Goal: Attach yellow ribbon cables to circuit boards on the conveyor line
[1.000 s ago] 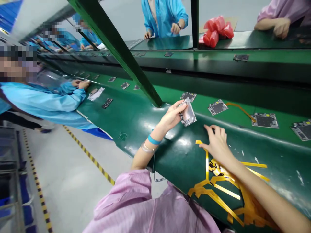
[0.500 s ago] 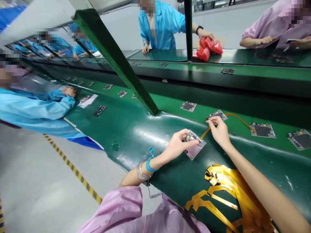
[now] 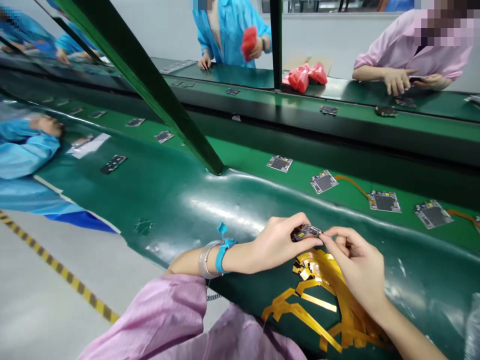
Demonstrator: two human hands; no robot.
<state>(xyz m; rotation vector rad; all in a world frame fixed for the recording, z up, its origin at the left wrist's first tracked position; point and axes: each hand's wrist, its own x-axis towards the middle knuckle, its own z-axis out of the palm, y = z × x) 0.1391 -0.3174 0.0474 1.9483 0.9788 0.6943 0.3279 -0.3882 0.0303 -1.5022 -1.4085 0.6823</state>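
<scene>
My left hand (image 3: 279,242) is closed on a small circuit board (image 3: 308,231), held tilted above the green table mat between thumb and fingers. The thumb and forefinger of my right hand (image 3: 358,262) pinch together at the board's right edge. Any ribbon cable between those fingertips is hidden. Below both hands lies a pile of orange flat ribbon cables (image 3: 348,305), some loose at its left side. A blue wrist strap (image 3: 225,255) and a clear bangle are on my left wrist.
Circuit boards (image 3: 324,181) sit along the green belt (image 3: 251,150), some joined to orange ribbons. A slanted green post (image 3: 168,105) rises at left. One co-worker's hand holds a red bundle (image 3: 249,44); more red bundles (image 3: 307,76) lie opposite. A dark board (image 3: 114,164) lies left.
My right hand has come down from beside the belt to the board's edge. The board is now tilted, and its orange ribbon no longer shows. A co-worker has lifted a red bundle.
</scene>
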